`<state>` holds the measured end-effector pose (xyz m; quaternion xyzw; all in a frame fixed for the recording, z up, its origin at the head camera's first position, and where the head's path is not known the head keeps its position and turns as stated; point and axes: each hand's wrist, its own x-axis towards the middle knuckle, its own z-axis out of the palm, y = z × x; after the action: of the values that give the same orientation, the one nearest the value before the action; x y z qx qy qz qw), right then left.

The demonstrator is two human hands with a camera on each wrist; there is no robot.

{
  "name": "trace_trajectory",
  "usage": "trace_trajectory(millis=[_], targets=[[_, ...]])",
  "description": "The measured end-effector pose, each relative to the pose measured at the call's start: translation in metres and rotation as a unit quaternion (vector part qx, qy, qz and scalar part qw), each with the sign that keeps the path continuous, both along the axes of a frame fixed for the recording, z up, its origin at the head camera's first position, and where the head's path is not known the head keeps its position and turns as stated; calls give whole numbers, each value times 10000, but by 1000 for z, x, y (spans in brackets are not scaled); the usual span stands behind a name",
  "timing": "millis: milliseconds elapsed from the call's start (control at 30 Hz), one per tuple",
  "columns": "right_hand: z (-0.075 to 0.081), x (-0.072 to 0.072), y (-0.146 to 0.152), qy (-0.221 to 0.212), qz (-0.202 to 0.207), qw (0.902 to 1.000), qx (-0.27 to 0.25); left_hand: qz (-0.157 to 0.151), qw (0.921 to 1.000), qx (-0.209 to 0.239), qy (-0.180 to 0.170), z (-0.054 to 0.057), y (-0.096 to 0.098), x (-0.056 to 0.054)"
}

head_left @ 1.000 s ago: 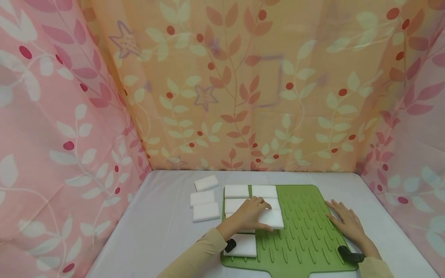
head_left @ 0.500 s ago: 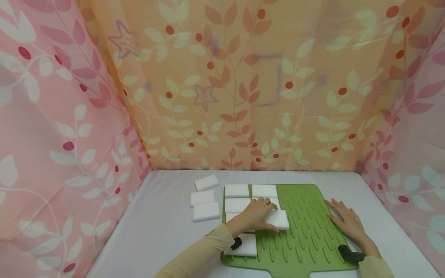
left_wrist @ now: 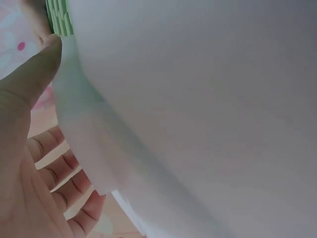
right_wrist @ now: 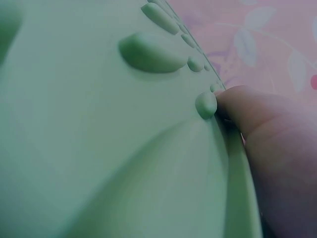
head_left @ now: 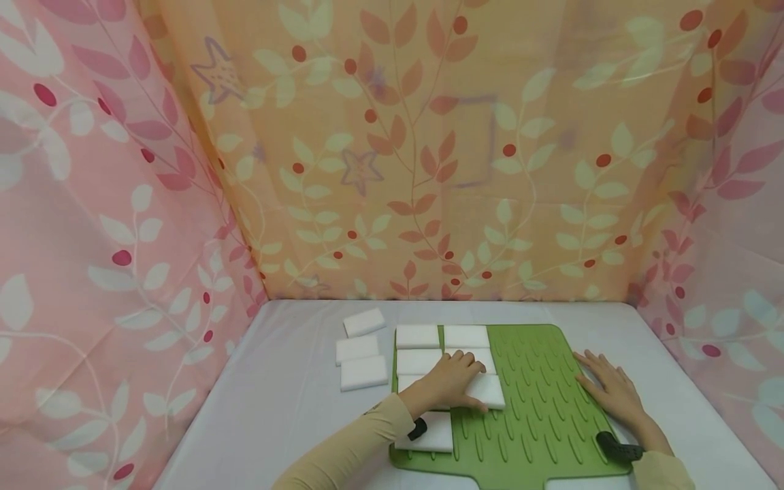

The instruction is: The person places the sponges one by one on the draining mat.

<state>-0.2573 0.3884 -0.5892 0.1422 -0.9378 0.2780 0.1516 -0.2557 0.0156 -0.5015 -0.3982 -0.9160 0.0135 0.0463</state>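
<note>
My left hand (head_left: 450,381) pinches a white sponge block (head_left: 492,393) between thumb and fingers. This block lies in the third row of a green ridged mat (head_left: 533,408), close against the block (head_left: 486,359) above it. In the left wrist view the thumb (left_wrist: 39,69) and curled fingers (left_wrist: 74,183) span the pinched block's edges. Another white block (left_wrist: 208,99) fills most of that view, very near the camera. At the mat's right edge rests my right hand (head_left: 615,391), fingers extended. Its thumb (right_wrist: 277,129) touches the mat's raised rim (right_wrist: 240,188) in the right wrist view.
Several white blocks (head_left: 418,336) cover the mat's left part, one (head_left: 436,432) partly under my left wrist. Left of the mat, three more blocks (head_left: 363,373) lie on the white table (head_left: 288,408). Floral curtains (head_left: 429,170) enclose the table's back and sides.
My left hand has shifted slightly right with the white sponge block, then a little back left and down, bringing it close to its neighbours. The right hand has stayed in place.
</note>
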Motion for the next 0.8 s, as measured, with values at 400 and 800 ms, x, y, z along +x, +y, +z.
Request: trace_trajectory(millis=[400, 800], targets=[[1, 0, 1, -26, -18, 10000, 46, -27, 9996, -236, 175, -4, 0, 0], [2, 4, -2, 91, 23, 10000, -10, -93, 9997, -225, -34, -1, -2, 2]])
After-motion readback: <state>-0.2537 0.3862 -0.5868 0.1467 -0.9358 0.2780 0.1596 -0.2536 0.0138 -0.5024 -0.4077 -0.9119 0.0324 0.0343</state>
